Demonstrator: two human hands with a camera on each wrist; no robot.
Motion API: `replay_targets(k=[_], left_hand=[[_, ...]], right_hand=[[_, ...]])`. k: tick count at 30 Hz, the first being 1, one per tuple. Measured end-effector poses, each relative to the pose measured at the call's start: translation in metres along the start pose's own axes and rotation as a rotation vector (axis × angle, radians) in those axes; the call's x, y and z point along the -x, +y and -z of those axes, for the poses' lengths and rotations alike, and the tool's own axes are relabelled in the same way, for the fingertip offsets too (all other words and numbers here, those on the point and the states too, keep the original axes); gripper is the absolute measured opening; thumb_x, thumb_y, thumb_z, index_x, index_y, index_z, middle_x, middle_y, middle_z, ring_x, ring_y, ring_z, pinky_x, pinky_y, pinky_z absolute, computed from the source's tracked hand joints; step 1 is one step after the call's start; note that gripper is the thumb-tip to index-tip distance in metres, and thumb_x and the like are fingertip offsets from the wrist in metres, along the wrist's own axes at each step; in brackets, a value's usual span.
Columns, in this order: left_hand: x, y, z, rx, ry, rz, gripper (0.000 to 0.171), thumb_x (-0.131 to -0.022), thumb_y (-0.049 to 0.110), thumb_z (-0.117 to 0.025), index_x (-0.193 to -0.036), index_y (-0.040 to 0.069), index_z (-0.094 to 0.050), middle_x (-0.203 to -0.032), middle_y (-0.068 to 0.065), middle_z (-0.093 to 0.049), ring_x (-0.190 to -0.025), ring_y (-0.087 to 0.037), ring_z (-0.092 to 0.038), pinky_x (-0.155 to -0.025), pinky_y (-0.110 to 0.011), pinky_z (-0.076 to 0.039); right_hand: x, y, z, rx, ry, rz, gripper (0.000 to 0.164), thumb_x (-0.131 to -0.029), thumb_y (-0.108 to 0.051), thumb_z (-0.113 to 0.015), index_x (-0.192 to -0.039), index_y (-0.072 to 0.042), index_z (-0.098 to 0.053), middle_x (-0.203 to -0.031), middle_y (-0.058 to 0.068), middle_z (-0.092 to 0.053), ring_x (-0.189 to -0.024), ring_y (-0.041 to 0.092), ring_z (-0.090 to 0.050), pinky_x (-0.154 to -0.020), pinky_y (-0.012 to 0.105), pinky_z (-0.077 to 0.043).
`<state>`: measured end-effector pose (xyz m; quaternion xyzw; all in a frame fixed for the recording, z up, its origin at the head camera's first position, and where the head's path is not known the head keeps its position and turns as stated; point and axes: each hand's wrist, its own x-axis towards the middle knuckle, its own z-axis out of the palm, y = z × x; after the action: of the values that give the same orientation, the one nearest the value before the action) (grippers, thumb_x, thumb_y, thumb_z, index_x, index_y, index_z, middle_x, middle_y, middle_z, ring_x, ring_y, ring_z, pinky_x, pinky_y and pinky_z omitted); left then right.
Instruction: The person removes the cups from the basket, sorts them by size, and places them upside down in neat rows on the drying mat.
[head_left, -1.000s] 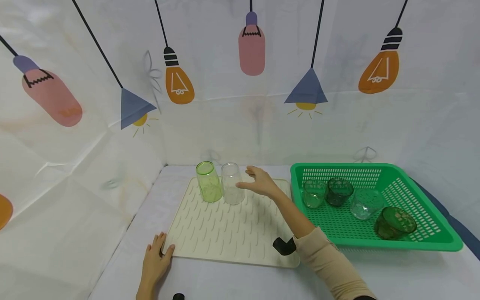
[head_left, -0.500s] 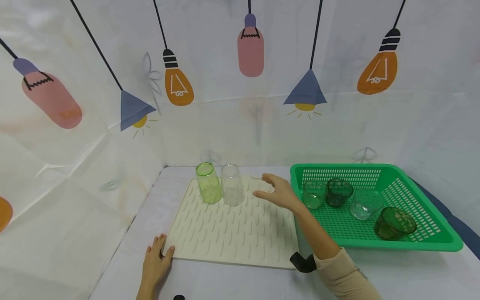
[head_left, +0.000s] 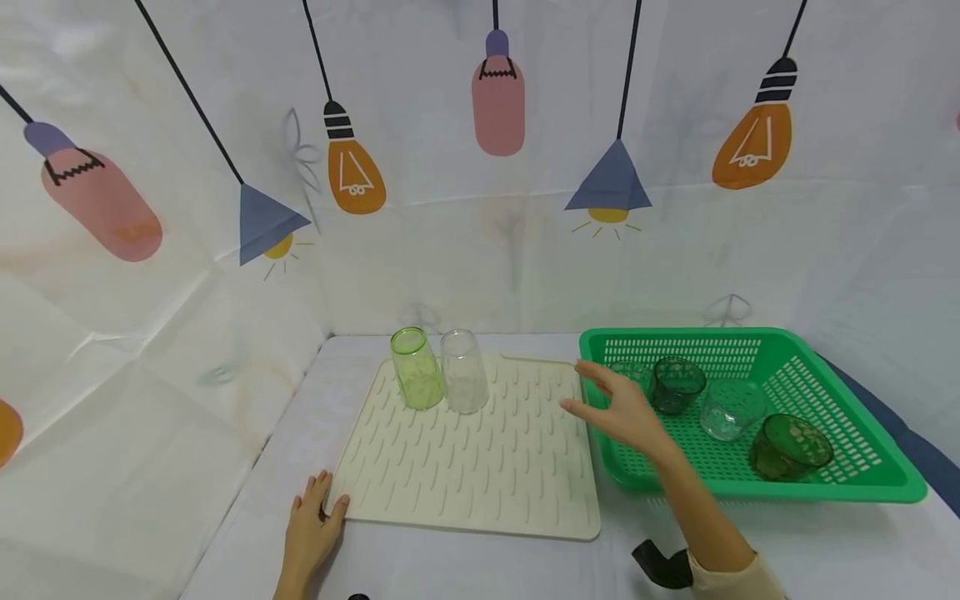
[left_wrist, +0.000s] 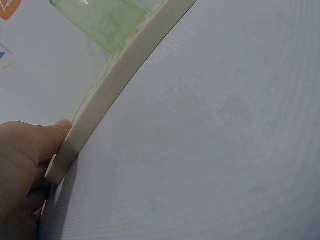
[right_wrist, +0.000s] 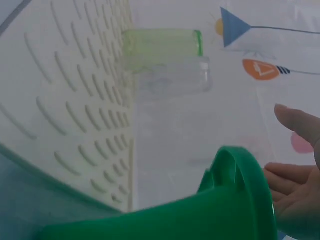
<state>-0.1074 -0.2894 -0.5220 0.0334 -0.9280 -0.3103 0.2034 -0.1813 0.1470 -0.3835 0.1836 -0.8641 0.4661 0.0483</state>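
My left hand (head_left: pixel 311 521) is at the near left corner of a cream drying mat (head_left: pixel 480 467), with the corner between its thumb and fingers. In the left wrist view the thumb (left_wrist: pixel 52 137) lies along the mat's edge. Two tall tumblers stand near the mat's back left: a light green glass (head_left: pixel 418 371) and a clear glass (head_left: pixel 465 375), side by side. My right hand (head_left: pixel 622 408) hovers over the left rim of a green basket (head_left: pixel 750 487). Its fingers are spread and hold nothing. It partly hides a short glass (head_left: pixel 630 371) in the basket.
Inside the basket are a dark glass (head_left: pixel 677 385), a clear short glass (head_left: pixel 731 408) and a dark green glass (head_left: pixel 790 447). A white sheet (head_left: pixel 510 267) printed with lamps hangs behind the table. The basket stands right beside the mat's right edge.
My right hand has moved right, away from the clear tumbler and across the mat to the basket's left side. The left hand and both tumblers have stayed in place.
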Motion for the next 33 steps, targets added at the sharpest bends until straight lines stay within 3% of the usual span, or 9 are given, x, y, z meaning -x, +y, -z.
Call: replay_targets(k=[4, 8, 11, 15, 20, 22, 27, 31, 33], left_hand=[[0.001, 0.001, -0.001, 0.001, 0.006, -0.004, 0.047, -0.082, 0.006, -0.064, -0.119, -0.02, -0.05, -0.125, -0.038, -0.047, -0.12, -0.057, -0.038, -0.1, -0.067, -0.024], [0.001, -0.001, -0.001, -0.002, -0.009, -0.003, 0.048, -0.083, 0.007, -0.064, -0.12, -0.02, -0.049, -0.126, -0.038, -0.047, -0.12, -0.057, -0.038, -0.1, -0.067, -0.023], [0.001, -0.002, -0.001, -0.007, -0.028, -0.002, 0.048, -0.084, 0.009, -0.063, -0.121, -0.02, -0.049, -0.127, -0.038, -0.046, -0.121, -0.057, -0.037, -0.1, -0.068, -0.023], [0.001, -0.003, 0.0, -0.013, -0.05, 0.008, 0.049, -0.086, 0.009, -0.062, -0.122, -0.02, -0.047, -0.128, -0.038, -0.045, -0.122, -0.057, -0.036, -0.101, -0.068, -0.021], [0.0, -0.002, 0.0, -0.008, -0.051, 0.008, 0.049, -0.086, 0.009, -0.062, -0.123, -0.019, -0.047, -0.128, -0.038, -0.044, -0.122, -0.057, -0.035, -0.101, -0.068, -0.021], [0.0, -0.002, 0.0, -0.008, -0.049, 0.001, 0.049, -0.086, 0.01, -0.062, -0.123, -0.02, -0.047, -0.128, -0.038, -0.045, -0.122, -0.057, -0.035, -0.1, -0.068, -0.022], [0.0, -0.002, 0.0, -0.02, -0.054, -0.002, 0.05, -0.086, 0.011, -0.062, -0.122, -0.02, -0.047, -0.128, -0.038, -0.044, -0.121, -0.057, -0.036, -0.1, -0.068, -0.022], [0.0, -0.003, 0.0, -0.021, -0.064, 0.012, 0.05, -0.087, 0.011, -0.062, -0.123, -0.02, -0.047, -0.129, -0.038, -0.044, -0.122, -0.057, -0.035, -0.101, -0.068, -0.021], [0.0, -0.003, 0.0, -0.02, -0.072, 0.019, 0.05, -0.087, 0.011, -0.062, -0.124, -0.02, -0.046, -0.13, -0.038, -0.043, -0.123, -0.057, -0.034, -0.102, -0.068, -0.02]], right_hand=[[0.017, 0.007, 0.014, 0.025, 0.056, 0.014, 0.063, -0.086, -0.02, -0.07, -0.137, 0.005, -0.042, -0.136, 0.024, -0.048, -0.127, 0.038, -0.044, -0.101, 0.047, -0.041], [0.034, 0.019, 0.025, 0.06, 0.11, 0.011, 0.061, -0.085, -0.019, -0.071, -0.137, 0.001, -0.045, -0.135, 0.022, -0.049, -0.125, 0.037, -0.045, -0.099, 0.023, -0.044], [0.047, 0.03, 0.031, 0.083, 0.142, -0.008, 0.061, -0.085, -0.02, -0.071, -0.136, 0.0, -0.045, -0.135, 0.022, -0.049, -0.124, 0.04, -0.045, -0.093, 0.005, -0.037], [0.06, 0.043, 0.041, 0.14, 0.194, -0.019, 0.06, -0.084, -0.02, -0.072, -0.134, 0.002, -0.047, -0.133, 0.024, -0.051, -0.123, 0.034, -0.047, -0.088, -0.004, -0.03], [0.074, 0.056, 0.06, 0.174, 0.252, -0.034, 0.06, -0.083, -0.017, -0.072, -0.134, 0.002, -0.047, -0.131, 0.027, -0.051, -0.115, -0.018, -0.037, -0.084, -0.006, -0.028], [0.078, 0.062, 0.068, 0.184, 0.277, -0.038, 0.06, -0.082, -0.015, -0.073, -0.134, 0.003, -0.047, -0.129, 0.029, -0.051, -0.106, -0.027, -0.03, -0.083, -0.007, -0.028], [0.089, 0.085, 0.086, 0.204, 0.362, -0.046, 0.06, -0.081, -0.012, -0.074, -0.132, 0.005, -0.048, -0.126, 0.034, -0.051, -0.103, -0.029, -0.032, -0.081, -0.007, -0.029], [0.097, 0.109, 0.096, 0.209, 0.477, -0.061, 0.06, -0.079, -0.01, -0.076, -0.132, 0.0, -0.051, -0.129, 0.023, -0.054, -0.105, -0.026, -0.036, -0.082, -0.006, -0.031], [0.101, 0.114, 0.102, 0.269, 0.508, -0.097, 0.061, -0.08, -0.014, -0.075, -0.133, 0.0, -0.05, -0.129, 0.024, -0.054, -0.116, -0.006, -0.048, -0.091, 0.011, -0.043]])
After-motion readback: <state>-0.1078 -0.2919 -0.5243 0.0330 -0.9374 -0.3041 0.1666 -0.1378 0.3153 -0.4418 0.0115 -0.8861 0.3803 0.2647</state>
